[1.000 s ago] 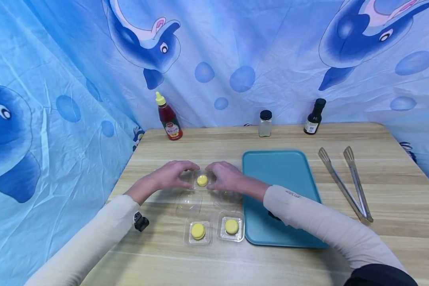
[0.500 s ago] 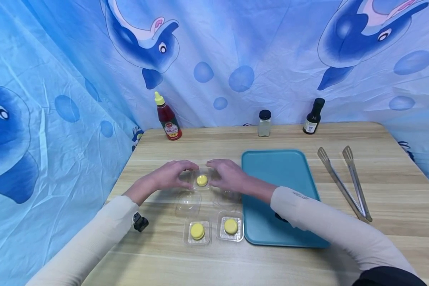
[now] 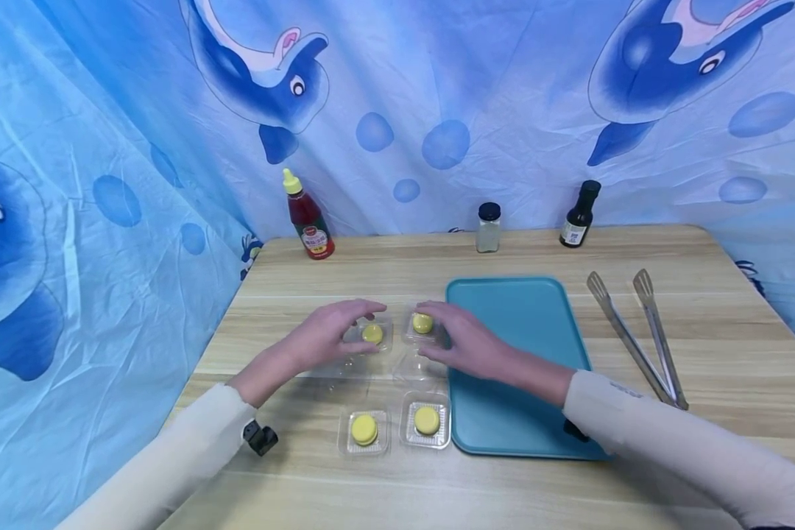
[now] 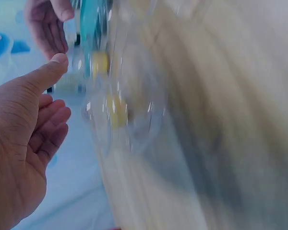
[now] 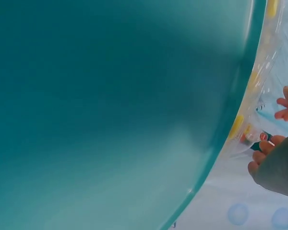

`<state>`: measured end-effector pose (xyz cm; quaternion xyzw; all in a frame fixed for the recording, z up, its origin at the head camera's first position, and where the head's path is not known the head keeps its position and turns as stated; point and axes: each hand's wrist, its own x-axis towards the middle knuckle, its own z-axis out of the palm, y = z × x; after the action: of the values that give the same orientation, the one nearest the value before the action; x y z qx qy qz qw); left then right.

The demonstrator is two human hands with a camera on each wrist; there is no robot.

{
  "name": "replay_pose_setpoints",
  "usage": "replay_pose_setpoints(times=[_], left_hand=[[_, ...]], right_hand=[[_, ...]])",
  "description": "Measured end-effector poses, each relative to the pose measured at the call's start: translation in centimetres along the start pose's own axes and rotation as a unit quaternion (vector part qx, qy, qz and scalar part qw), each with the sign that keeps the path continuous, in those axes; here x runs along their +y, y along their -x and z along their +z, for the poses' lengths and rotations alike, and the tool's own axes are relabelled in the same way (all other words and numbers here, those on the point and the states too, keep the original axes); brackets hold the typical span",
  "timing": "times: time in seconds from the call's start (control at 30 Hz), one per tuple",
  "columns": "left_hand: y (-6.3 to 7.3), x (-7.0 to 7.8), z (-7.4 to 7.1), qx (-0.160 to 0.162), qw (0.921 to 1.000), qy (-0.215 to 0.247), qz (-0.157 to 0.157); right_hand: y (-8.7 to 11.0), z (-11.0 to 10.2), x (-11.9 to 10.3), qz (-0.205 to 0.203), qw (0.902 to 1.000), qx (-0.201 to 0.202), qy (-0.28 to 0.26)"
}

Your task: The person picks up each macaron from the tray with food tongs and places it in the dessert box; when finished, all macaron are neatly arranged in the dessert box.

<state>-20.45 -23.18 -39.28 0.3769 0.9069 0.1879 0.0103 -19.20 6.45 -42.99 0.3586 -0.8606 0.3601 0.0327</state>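
Observation:
Four-cornered clear plastic boxes, each with a yellow macaron, stand in two rows in the head view. My left hand [image 3: 331,335] is at the far left box [image 3: 384,340], thumb and fingers apart on either side of its macaron [image 3: 372,333]. Nothing is in its grasp in the left wrist view. My right hand [image 3: 470,342] hovers by the far right box [image 3: 412,333] and its macaron [image 3: 422,323], thumb and fingers spread; contact cannot be told. Two more macarons sit in the near left box [image 3: 344,445] and near right box [image 3: 426,442]. Clear lids [image 3: 419,368] show between the rows.
A teal tray [image 3: 523,412] lies right of the boxes, under my right forearm. Metal tongs [image 3: 626,338] lie farther right. Along the back edge stand a ketchup bottle [image 3: 313,228], a black-capped jar [image 3: 488,230] and a dark sauce bottle [image 3: 578,217].
My right hand has left the far left box and moved right to the far right one, uncovering its macaron. The left hand has shifted slightly right, its fingers now nearer that macaron.

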Motion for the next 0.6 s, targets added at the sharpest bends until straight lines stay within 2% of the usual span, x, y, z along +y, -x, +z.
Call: replay_pose_setpoints(times=[0.1, 0.23, 0.43, 0.6], left_hand=[[0.1, 1.2, 0.8, -0.006, 0.9999, -0.001, 0.010], [0.4, 2.4, 1.8, -0.022, 0.9998, -0.001, 0.000], [0.5, 3.4, 2.6, -0.035, 0.9993, -0.005, -0.013], [0.5, 3.9, 2.7, -0.038, 0.9992, -0.004, -0.013]], right_hand=[[1.4, -0.4, 0.1, 0.012, 0.9997, 0.015, -0.017], [2.7, -0.6, 0.2, 0.025, 0.9985, 0.030, -0.038], [3.8, -0.7, -0.2, 0.061, 0.9968, 0.016, -0.050], [4.1, -0.6, -0.6, 0.083, 0.9956, 0.005, -0.045]])
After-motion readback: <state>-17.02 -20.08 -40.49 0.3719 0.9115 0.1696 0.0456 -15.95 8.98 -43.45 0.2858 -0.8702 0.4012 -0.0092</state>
